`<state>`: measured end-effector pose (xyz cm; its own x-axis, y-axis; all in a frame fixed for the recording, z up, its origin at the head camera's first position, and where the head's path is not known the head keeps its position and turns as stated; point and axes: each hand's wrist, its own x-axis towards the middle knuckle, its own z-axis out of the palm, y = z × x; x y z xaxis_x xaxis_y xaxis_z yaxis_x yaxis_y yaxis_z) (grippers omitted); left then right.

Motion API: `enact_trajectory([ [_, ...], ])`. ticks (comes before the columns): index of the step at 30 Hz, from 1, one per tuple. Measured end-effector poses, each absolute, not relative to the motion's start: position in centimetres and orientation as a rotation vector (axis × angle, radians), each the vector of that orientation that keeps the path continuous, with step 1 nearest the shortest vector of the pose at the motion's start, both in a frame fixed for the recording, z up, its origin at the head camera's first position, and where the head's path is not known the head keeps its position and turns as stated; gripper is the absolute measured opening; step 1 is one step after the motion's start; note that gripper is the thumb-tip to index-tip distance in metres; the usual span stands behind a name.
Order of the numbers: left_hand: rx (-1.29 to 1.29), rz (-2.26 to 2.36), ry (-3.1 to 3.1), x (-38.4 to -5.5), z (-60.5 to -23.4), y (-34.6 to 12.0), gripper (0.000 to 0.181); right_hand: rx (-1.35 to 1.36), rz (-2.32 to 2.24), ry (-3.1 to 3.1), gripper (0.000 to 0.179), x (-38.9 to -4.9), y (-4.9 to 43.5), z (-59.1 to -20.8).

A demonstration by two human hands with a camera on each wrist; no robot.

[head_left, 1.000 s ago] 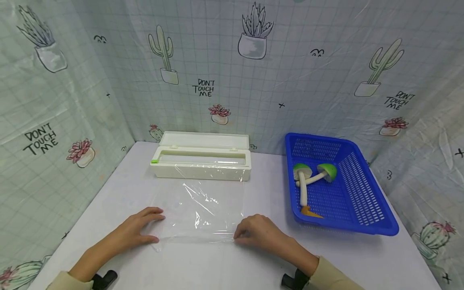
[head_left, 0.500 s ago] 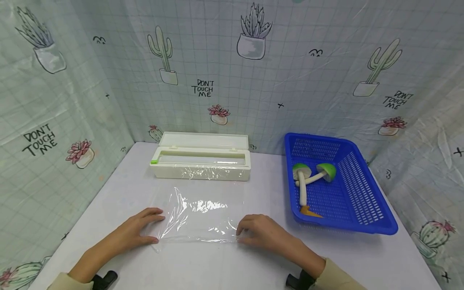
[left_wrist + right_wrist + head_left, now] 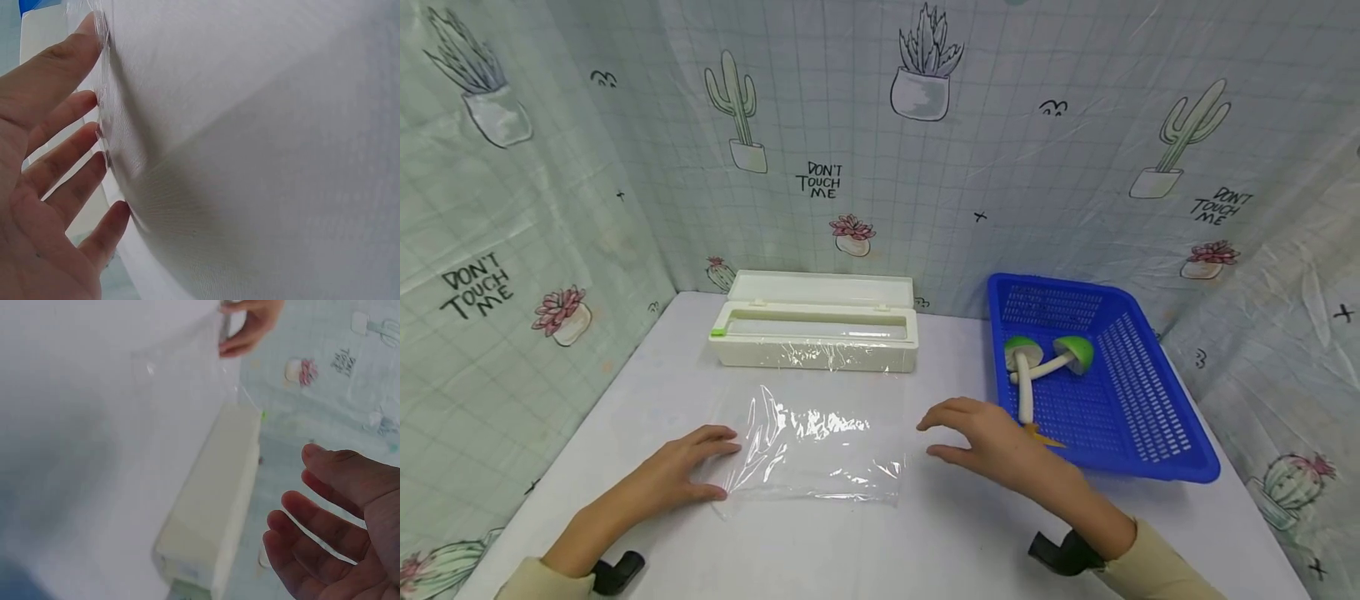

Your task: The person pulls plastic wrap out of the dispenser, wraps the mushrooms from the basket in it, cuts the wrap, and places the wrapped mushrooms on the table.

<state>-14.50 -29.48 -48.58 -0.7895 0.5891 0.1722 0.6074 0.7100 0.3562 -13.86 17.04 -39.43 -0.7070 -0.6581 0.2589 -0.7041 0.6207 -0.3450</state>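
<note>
Left grip [image 3: 666,473] and right grip [image 3: 1000,442] point inward, fingers [image 3: 69,150] relaxed.

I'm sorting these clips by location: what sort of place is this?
Probably a small staged work corner, perhaps indoors: a white table with cactus-printed sheeting behind and at both sides, and an open white film box set out on it.

The film [image 3: 812,450] was thin, clear plastic, glossy and wrinkled. The far box [image 3: 812,356] looked smooth, softly shiny plastic; the right basket [image 3: 1204,462], perforated plastic. The table [image 3: 820,554] looked matt and finely textured, the far curtain [image 3: 880,146] creased, the near sleeves [image 3: 546,582] matt cloth.
</note>
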Motion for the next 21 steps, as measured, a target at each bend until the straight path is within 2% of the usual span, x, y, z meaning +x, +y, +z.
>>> enact_trajectory([
  [21, -1.007, -0.614, -2.808, -14.9, -49.3, -29.3, 0.062, 0.707, 0.509, -2.799, 0.034, -17.1, 25.9, -31.7],
])
